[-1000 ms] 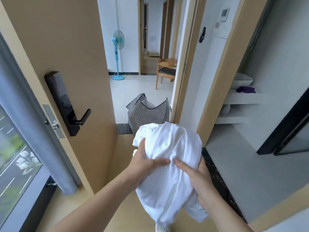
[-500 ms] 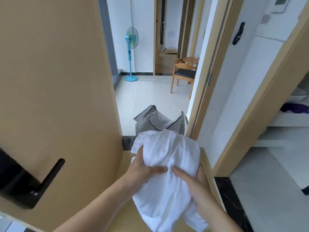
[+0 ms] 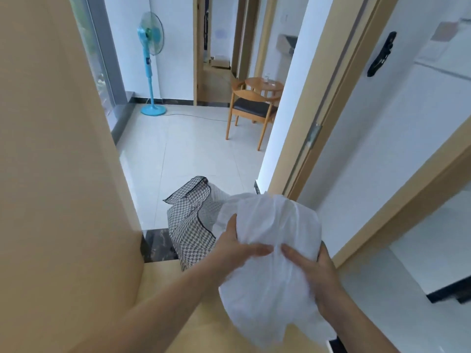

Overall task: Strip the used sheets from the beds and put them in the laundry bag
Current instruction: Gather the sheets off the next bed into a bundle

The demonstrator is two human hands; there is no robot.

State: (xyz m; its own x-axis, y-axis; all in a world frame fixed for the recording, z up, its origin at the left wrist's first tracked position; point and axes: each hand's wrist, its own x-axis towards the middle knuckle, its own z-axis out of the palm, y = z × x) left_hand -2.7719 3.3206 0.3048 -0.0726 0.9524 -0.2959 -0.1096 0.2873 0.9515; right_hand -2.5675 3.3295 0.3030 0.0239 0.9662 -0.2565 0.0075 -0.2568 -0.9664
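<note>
As I close on doorway, bunched white cotton sheet (image 3: 270, 250) stays clamped in left hand (image 3: 233, 249) and right hand (image 3: 314, 273), now overlapping open houndstooth fabric laundry bag (image 3: 188, 225); drop imminent, I judge.

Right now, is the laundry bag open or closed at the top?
Open. The checked laundry bag stands on the floor in the doorway with its rim gaping and pale lining showing; the white sheet bundle hides its right side.
</note>
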